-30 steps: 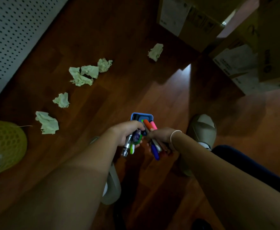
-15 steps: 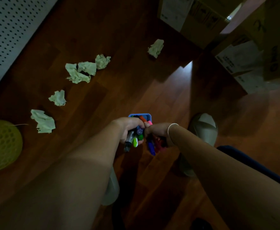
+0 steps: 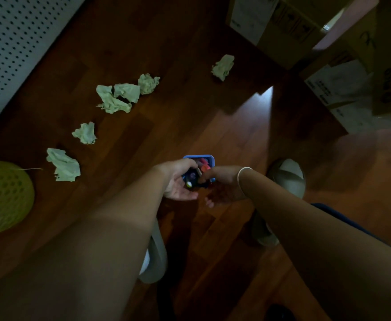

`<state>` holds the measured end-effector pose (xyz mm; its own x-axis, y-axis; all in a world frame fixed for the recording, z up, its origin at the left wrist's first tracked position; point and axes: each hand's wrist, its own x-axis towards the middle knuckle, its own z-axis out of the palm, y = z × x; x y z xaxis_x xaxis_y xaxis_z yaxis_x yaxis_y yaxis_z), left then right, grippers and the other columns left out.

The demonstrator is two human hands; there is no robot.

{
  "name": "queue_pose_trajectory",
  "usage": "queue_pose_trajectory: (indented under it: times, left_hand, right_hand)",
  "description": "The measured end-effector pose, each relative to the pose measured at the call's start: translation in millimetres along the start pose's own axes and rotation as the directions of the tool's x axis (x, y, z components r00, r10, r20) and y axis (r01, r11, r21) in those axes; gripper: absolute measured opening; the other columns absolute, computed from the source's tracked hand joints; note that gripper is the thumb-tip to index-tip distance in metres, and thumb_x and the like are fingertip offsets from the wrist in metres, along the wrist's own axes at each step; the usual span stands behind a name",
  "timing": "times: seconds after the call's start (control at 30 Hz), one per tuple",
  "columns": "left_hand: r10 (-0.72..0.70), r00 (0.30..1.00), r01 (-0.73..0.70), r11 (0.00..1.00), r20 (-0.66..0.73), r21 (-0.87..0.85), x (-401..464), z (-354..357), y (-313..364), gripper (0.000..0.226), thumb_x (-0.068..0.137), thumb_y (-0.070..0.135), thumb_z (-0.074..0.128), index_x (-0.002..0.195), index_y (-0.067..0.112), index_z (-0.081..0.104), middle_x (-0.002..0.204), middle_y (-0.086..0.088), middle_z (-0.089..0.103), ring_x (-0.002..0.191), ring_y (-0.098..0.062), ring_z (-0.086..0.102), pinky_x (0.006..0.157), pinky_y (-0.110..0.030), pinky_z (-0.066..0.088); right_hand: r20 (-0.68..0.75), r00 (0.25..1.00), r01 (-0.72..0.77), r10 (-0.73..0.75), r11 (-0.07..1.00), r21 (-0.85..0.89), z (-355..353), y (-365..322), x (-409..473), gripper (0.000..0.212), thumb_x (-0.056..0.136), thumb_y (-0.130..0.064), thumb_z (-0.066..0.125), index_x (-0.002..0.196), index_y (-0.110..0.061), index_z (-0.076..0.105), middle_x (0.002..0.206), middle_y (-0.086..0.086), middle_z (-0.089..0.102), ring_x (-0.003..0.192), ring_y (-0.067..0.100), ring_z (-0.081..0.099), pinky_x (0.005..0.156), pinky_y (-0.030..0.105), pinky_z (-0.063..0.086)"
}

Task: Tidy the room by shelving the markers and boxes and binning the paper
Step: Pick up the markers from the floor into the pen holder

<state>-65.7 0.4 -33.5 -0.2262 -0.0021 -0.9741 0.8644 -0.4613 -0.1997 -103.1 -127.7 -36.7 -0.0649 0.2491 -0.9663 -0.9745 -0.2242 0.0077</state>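
I'm looking down at a dark reddish wooden floor (image 3: 166, 54), dim all round, one bright streak of light (image 3: 263, 98) glancing off the boards. White perforated wall panel (image 3: 16, 42) upper left.

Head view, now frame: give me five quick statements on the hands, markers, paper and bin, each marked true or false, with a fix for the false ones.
1. Both hands are at the blue holder. True: the left hand and the right hand meet over it.
2. The markers lie scattered across the floor. False: they are bunched in the blue holder between the hands.
3. All the crumpled paper is already in the bin. False: several pieces of crumpled paper lie on the wooden floor.
4. A yellow-green mesh bin sits at the left edge. True.
5. The cardboard boxes stand to the person's left. False: they are at the upper right.
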Motion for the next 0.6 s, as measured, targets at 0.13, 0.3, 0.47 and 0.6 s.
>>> queue_pose_trajectory:
  times: [0.13,0.3,0.47,0.6]
  left_hand:
    - [0.017,0.997,-0.018,1.0,-0.076,-0.001,-3.4,-12.2,-6.1,0.082,0.089,0.065,0.041,0.124,-0.009,0.048,0.091,-0.023,0.061,0.074,-0.028,0.062,0.054,-0.033,0.058]
    - [0.197,0.963,-0.19,0.98,-0.182,0.056,-4.1,-18.4,-12.4,0.065,0.099,0.049,0.029,0.143,0.001,0.036,0.14,-0.026,0.048,0.126,-0.035,0.051,0.091,-0.042,0.048]
    - [0.538,0.801,-0.388,0.8,-0.261,0.458,21.0,-22.8,-15.0,0.061,0.094,0.004,0.044,0.15,0.018,0.026,0.148,-0.017,0.04,0.131,-0.035,0.045,0.105,-0.044,0.042]
    - [0.653,0.747,-0.478,0.656,-0.122,0.583,32.1,-21.6,-20.1,0.089,0.085,-0.005,0.06,0.154,0.027,0.014,0.153,-0.013,0.032,0.139,-0.029,0.036,0.11,-0.04,0.039]
  right_hand:
    - [-0.098,0.994,0.045,-0.037,0.996,0.075,-0.1,2.0,-7.1,0.037,0.09,-0.037,0.052,0.107,-0.004,0.047,0.085,0.014,0.054,0.071,0.026,0.056,0.073,0.037,0.05]
    - [-0.435,0.889,0.174,-0.142,0.984,0.035,-9.4,9.4,-1.3,0.048,0.087,-0.047,0.051,0.095,-0.001,0.06,0.082,0.016,0.063,0.072,0.03,0.061,0.068,0.038,0.053]
    - [-0.554,0.678,0.138,-0.484,0.824,-0.55,-20.5,26.7,17.8,0.036,0.087,-0.022,0.051,0.12,-0.009,0.056,0.118,0.014,0.061,0.106,0.031,0.059,0.085,0.033,0.047]
    - [-0.379,0.721,0.134,-0.581,0.653,-0.746,-21.7,35.5,27.8,0.069,0.083,-0.024,0.061,0.143,-0.022,0.028,0.142,0.01,0.042,0.122,0.03,0.05,0.096,0.041,0.046]
